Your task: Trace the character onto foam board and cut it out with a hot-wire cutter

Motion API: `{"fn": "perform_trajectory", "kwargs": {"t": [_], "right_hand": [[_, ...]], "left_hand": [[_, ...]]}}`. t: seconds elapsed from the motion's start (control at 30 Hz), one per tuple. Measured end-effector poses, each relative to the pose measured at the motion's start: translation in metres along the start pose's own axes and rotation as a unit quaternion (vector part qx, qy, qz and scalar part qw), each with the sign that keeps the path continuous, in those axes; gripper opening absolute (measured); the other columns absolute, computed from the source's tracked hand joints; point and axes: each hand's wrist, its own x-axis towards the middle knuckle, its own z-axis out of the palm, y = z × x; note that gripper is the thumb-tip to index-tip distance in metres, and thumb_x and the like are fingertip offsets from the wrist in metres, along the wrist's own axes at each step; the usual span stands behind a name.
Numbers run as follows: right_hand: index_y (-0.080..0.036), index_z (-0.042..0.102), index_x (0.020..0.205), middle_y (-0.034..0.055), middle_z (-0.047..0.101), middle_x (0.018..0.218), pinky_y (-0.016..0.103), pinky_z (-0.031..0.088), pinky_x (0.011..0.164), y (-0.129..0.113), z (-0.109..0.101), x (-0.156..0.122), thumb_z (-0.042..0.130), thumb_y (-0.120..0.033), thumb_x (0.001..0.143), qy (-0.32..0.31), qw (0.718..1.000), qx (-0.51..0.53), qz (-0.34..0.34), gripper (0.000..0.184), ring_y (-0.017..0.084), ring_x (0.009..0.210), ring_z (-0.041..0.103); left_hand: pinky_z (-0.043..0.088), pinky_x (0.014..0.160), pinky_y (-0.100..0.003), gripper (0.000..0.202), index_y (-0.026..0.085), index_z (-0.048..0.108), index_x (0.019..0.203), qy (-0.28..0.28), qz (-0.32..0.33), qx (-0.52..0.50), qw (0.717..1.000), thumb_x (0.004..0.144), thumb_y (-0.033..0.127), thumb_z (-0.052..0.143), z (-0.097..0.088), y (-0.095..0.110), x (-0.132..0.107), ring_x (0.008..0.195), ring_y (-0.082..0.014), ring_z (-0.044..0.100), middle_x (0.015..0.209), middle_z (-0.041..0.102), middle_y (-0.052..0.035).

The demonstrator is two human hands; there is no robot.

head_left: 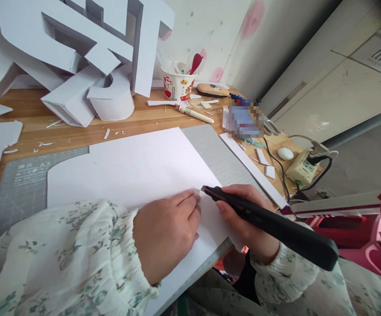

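My left hand (167,232) lies on a large white foam board (134,166), fingers curled and pressed down near the board's right edge. My right hand (243,219) grips a long black utility knife (269,224). The knife's tip touches the board's edge just beside my left fingertips. The board rests on a grey cutting mat (22,180) on a wooden table (78,131). Both arms wear floral sleeves.
Large white foam-board letter shapes (88,57) stand at the back left. A paper cup (179,85) with tools, a white pen (195,114), scissors (271,127), a white strip (252,169), a power strip (304,169) and small offcuts lie along the right side.
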Motion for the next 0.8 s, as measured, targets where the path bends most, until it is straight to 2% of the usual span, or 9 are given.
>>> {"fn": "perform_trajectory", "kwargs": {"t": [0.2, 0.43, 0.6, 0.8], "right_hand": [[-0.025, 0.068, 0.096, -0.0017, 0.077, 0.08, 0.02, 0.057, 0.056, -0.0005, 0.0001, 0.0007, 0.074, -0.024, 0.082, -0.005, 1.0, 0.001, -0.007, 0.015, 0.013, 0.063, 0.071], [-0.025, 0.067, 0.095, -0.0029, 0.077, 0.078, 0.018, 0.056, 0.057, -0.0013, -0.0027, 0.0011, 0.073, -0.022, 0.082, -0.02, 1.0, -0.005, -0.018, 0.014, 0.012, 0.063, 0.071], [-0.025, 0.067, 0.095, -0.0028, 0.076, 0.077, 0.018, 0.055, 0.056, -0.0007, -0.0039, -0.0019, 0.072, -0.023, 0.083, -0.025, 1.0, -0.005, -0.015, 0.013, 0.012, 0.063, 0.07], [-0.023, 0.066, 0.093, -0.0018, 0.075, 0.076, 0.02, 0.055, 0.056, -0.0017, -0.0052, -0.0018, 0.071, -0.023, 0.083, -0.018, 0.999, -0.016, -0.025, 0.011, 0.013, 0.062, 0.07]], "left_hand": [[0.056, 0.101, -0.042, 0.034, 0.006, 0.07, 0.117, 0.056, 0.004, 0.009, 0.998, 0.086, 0.021, 0.069, 0.0, -0.0005, 0.0002, 0.122, -0.0322, 0.063, 0.128, 0.068, -0.019], [0.055, 0.102, -0.041, 0.036, 0.006, 0.072, 0.11, 0.086, -0.013, -0.002, 0.996, 0.079, 0.023, 0.077, 0.0016, 0.0019, 0.0013, 0.12, -0.0325, 0.064, 0.126, 0.068, -0.0201], [0.049, 0.108, -0.041, 0.039, 0.007, 0.066, 0.12, 0.038, -0.008, -0.007, 0.999, 0.086, 0.026, 0.072, -0.0015, 0.0008, -0.0015, 0.13, -0.0312, 0.056, 0.136, 0.062, -0.0201], [0.049, 0.108, -0.042, 0.042, 0.006, 0.064, 0.121, 0.03, 0.0, 0.0, 1.0, 0.087, 0.028, 0.072, -0.0027, -0.0008, -0.0023, 0.131, -0.0323, 0.055, 0.137, 0.06, -0.0211]]}}
